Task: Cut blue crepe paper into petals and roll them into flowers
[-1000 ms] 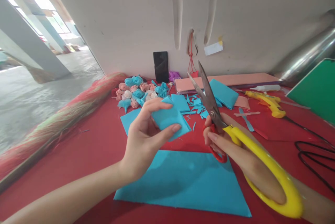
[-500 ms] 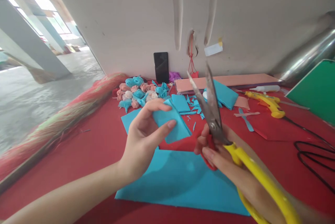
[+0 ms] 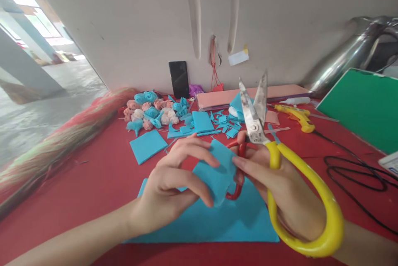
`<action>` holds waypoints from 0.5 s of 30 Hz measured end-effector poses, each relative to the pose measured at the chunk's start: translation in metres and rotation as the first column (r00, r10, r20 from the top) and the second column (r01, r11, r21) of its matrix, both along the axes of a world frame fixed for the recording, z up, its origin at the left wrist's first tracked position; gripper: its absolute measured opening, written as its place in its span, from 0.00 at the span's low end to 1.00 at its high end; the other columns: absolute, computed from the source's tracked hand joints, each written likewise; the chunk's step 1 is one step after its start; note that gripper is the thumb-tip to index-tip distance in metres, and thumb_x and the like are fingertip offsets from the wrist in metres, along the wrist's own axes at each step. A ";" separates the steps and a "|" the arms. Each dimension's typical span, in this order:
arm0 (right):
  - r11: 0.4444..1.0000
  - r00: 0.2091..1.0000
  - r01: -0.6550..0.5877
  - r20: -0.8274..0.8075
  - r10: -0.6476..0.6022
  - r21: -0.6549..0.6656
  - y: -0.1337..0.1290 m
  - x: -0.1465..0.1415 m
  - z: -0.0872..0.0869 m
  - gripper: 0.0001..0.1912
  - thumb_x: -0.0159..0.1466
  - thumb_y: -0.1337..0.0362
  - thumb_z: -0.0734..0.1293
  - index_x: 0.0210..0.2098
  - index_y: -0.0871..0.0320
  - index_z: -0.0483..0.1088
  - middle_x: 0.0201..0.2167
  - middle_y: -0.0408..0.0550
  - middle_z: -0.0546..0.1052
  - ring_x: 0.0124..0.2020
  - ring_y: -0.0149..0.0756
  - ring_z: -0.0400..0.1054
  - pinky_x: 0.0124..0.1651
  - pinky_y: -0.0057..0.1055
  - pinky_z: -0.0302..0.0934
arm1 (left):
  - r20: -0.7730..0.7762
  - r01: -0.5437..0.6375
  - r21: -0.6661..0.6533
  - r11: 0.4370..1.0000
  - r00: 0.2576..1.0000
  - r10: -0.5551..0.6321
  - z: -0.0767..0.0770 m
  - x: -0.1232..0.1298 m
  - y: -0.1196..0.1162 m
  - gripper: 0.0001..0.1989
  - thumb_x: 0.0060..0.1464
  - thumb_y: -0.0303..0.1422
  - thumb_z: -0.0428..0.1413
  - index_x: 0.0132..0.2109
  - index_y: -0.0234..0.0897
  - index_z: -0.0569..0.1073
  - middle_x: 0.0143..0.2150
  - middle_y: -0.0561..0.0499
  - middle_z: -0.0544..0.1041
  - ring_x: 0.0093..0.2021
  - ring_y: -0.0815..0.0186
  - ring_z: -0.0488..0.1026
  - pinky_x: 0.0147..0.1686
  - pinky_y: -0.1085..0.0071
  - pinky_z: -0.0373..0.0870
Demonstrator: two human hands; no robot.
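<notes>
The left hand [image 3: 174, 183] is curved with its fingers parted, fingertips at the near face of a small folded sheet of sky-blue paper [image 3: 217, 170]; whether they grip it I cannot tell. The paper is between the two hands, its right edge under the thumb of the right hand [image 3: 276, 179]. That hand is closed around metal scissors with yellow and red handle loops [image 3: 255, 127], their blades apart and pointing up.

Below both hands, a large flat blue sheet [image 3: 199, 224] lies on the red tabletop [image 3: 77, 203]. Beyond the left hand are a square blue folded piece [image 3: 148, 146] and a pile of blue, pink and white paper flowers [image 3: 152, 112]. Small blue scraps [image 3: 222, 120] lie beyond the right hand, and a yellow glue gun [image 3: 295, 116] to its far right
</notes>
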State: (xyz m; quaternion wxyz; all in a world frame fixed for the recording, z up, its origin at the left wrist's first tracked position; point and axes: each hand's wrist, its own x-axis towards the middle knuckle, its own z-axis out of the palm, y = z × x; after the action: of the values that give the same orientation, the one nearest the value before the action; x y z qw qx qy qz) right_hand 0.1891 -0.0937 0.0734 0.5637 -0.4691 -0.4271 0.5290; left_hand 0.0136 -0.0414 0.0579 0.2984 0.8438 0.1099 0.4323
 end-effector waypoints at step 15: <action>0.984 0.925 -0.138 0.370 0.087 0.115 0.009 0.012 -0.005 0.10 0.54 0.71 0.63 0.35 0.55 0.60 0.26 0.37 0.65 0.24 0.22 0.62 0.25 0.18 0.59 | -0.115 0.032 -0.891 0.452 0.948 -0.295 0.003 0.014 -0.003 0.06 0.51 0.34 0.56 0.31 0.39 0.77 0.29 0.52 0.79 0.28 0.66 0.76 0.31 0.71 0.74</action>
State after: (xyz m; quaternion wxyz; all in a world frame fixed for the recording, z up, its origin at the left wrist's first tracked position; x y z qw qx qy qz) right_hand 0.2006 -0.0847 0.0686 0.4747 -0.4934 -0.5860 0.4335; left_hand 0.0280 -0.0443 0.0606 0.7133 0.6234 0.2710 0.1707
